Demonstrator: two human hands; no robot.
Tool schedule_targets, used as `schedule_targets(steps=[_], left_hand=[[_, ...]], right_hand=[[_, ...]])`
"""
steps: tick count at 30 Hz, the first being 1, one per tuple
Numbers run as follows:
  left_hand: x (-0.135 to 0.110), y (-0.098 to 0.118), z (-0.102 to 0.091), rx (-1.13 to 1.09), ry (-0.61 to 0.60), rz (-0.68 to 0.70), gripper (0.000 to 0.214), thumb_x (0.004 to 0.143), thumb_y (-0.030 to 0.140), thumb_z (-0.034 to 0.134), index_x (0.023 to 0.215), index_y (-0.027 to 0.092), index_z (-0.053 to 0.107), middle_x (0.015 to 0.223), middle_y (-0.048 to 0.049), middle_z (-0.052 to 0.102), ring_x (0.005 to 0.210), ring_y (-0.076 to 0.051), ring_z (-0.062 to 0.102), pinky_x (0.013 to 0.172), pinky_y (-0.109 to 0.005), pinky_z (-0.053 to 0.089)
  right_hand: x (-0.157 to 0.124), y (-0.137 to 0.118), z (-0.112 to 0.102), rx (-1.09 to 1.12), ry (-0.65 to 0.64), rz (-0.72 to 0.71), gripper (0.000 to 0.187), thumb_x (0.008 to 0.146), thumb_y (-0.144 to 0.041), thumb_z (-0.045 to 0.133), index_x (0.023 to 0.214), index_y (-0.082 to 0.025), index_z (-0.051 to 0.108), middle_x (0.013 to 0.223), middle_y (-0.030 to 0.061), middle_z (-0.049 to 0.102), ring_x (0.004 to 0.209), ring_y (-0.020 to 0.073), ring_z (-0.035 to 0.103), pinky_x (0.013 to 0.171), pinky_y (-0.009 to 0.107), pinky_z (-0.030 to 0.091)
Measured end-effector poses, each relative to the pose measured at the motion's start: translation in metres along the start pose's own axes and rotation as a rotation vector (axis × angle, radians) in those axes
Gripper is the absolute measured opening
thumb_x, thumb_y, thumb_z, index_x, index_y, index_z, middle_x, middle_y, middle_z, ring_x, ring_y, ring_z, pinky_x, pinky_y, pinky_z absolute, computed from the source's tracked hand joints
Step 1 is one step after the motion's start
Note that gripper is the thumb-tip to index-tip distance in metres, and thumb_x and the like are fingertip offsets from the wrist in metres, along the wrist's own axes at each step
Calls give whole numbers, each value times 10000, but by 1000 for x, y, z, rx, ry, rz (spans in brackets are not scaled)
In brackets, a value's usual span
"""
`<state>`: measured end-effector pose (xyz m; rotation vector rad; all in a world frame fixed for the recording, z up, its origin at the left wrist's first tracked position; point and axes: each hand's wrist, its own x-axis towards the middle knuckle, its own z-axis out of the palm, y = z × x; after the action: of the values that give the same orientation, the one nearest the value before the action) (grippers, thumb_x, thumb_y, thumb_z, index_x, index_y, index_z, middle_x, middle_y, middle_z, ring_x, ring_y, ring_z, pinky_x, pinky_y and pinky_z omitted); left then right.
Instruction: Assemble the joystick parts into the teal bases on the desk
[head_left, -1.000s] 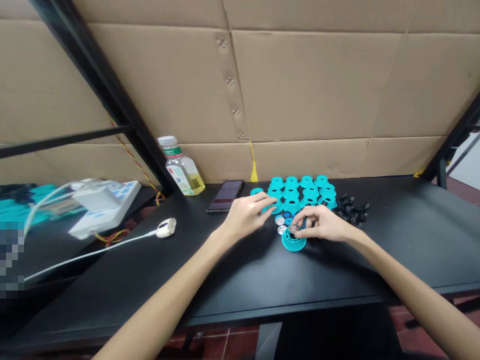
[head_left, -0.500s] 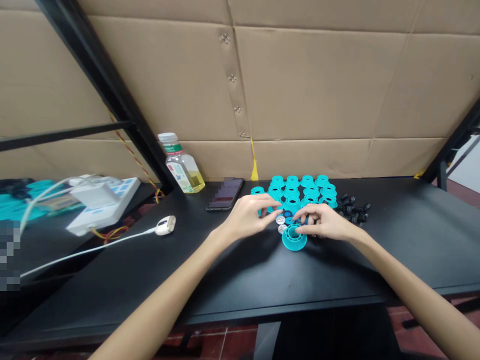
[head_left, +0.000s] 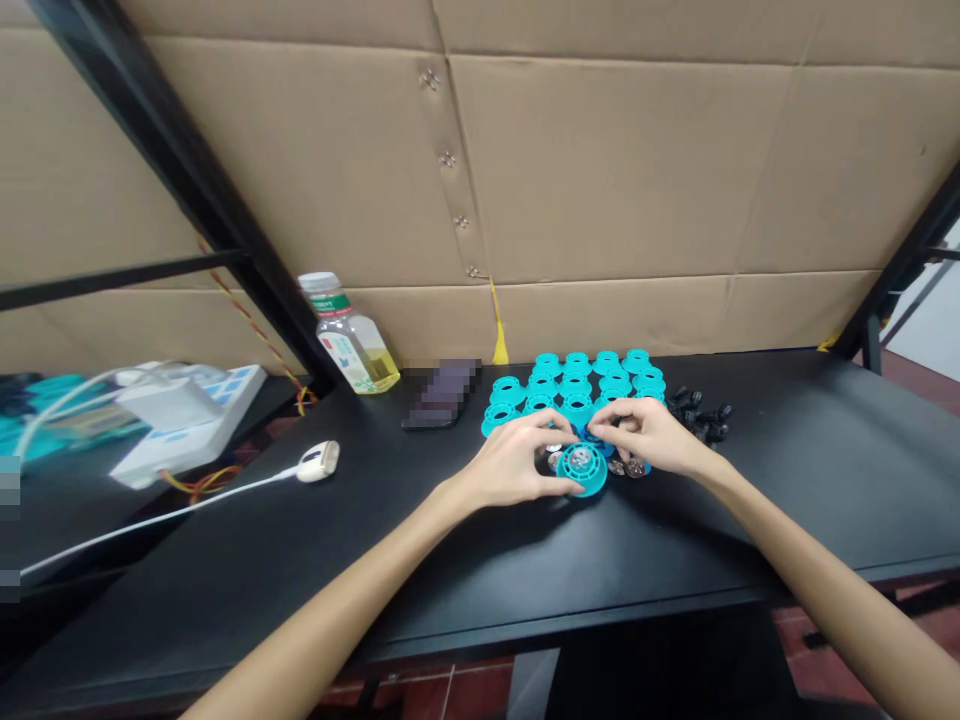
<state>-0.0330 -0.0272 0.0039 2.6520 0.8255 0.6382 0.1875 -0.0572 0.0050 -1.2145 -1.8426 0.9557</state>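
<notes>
My left hand (head_left: 523, 458) grips the near teal flanged plastic ring (head_left: 582, 482) between thumb and fingers. A silvery disc (head_left: 581, 458) now sits in the ring's centre. Just behind it, my right hand (head_left: 646, 432) has its thumb and fingertips pinched together over small blue parts (head_left: 606, 449); what the fingertips hold, if anything, is too small to make out. Beside the ring on the right lie shiny round discs (head_left: 634, 467), and another disc shows at its left, partly covered by my left hand. Behind my hands stand several more teal rings (head_left: 542, 381) in rows.
Black small parts (head_left: 699, 415) lie heaped right of the rings. To the left are a phone (head_left: 442, 393), a bottle of yellow liquid (head_left: 351, 335), a white plug-like device (head_left: 318, 461) on a cable, and a power strip (head_left: 196, 420). A cardboard wall (head_left: 637, 170) closes off the back.
My left hand has come down and right to hold the near ring. My right hand has left that ring and moved behind it. A silvery disc now shows in the ring's centre. The view shifted slightly.
</notes>
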Motion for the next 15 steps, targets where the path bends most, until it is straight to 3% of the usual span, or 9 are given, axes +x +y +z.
schedule_targets(steps=[3, 6, 15], left_hand=[[1, 2, -5, -3, 166, 14, 394, 705, 456, 740, 1032, 238, 707, 1075, -51, 634, 889, -201, 623, 800, -333, 504], [1, 3, -7, -1, 277, 20, 394, 708, 407, 746, 1053, 224, 693, 1100, -68, 633, 894, -208, 622, 774, -333, 520], [1, 0, 1, 46, 303, 69, 380, 718, 350, 741, 1060, 195, 678, 1095, -76, 643, 921, -208, 635, 803, -348, 526]], right_hand=[[0, -2, 4, 204, 16, 171, 376, 871, -490, 527, 1086, -192, 603, 431, -47, 534, 322, 103, 456, 351, 219, 362], [1, -4, 9, 406, -6, 260, 456, 868, -507, 534, 1211, -206, 534, 433, -42, 555, 336, 108, 482, 329, 194, 333], [3, -3, 15, 525, 2, 269, 388, 832, -412, 608, 1137, -170, 615, 420, -32, 562, 335, 81, 464, 313, 176, 265]])
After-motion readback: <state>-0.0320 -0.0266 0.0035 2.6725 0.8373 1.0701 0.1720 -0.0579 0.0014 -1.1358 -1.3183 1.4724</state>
